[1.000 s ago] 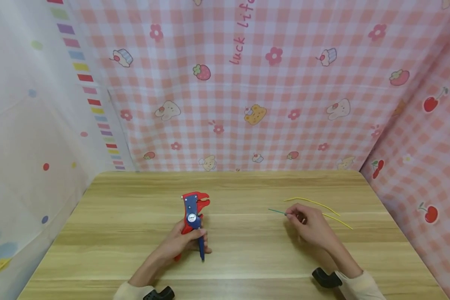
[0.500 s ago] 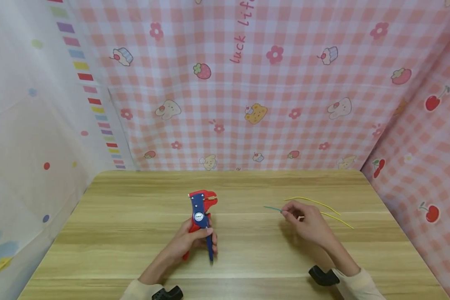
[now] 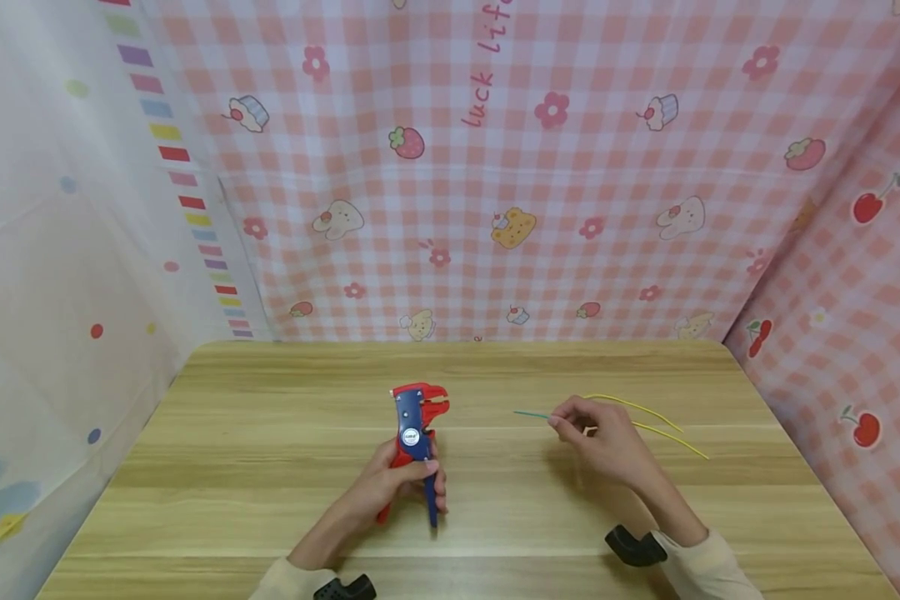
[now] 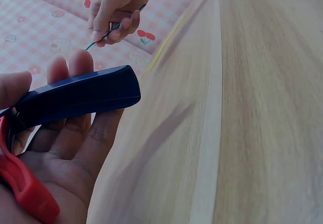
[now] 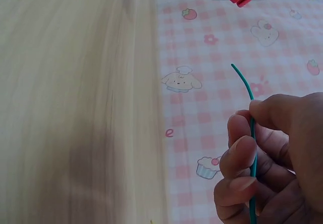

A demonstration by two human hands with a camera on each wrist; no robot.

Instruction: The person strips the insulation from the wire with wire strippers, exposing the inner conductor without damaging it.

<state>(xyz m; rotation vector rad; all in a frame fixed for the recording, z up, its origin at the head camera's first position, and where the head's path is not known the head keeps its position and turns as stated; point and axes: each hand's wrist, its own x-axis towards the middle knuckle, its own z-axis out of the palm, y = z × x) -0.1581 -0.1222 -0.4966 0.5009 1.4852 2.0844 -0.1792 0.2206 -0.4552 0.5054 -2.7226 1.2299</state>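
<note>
My left hand (image 3: 401,487) grips a red and blue wire stripper (image 3: 411,437) by its handles, its red head up and its mouth facing right. In the left wrist view the fingers curl round the blue handle (image 4: 81,95), and the red handle (image 4: 30,193) lies by the palm. Between thumb and index finger, my right hand (image 3: 603,433) pinches a thin green wire (image 5: 246,82). One end of this wire sticks out to the left toward the stripper, with a gap between them. Its other part runs down across the curled fingers in the right wrist view.
Two yellow wires (image 3: 671,439) lie on the wooden table (image 3: 270,417) behind and right of my right hand, partly covered by it. A pink checked curtain (image 3: 450,208) hangs along the table's back edge, and another stands at the right side.
My left hand has carried the wire stripper to the right. My right hand has moved left with the green wire, so the two are closer together. The yellow wires stay put.
</note>
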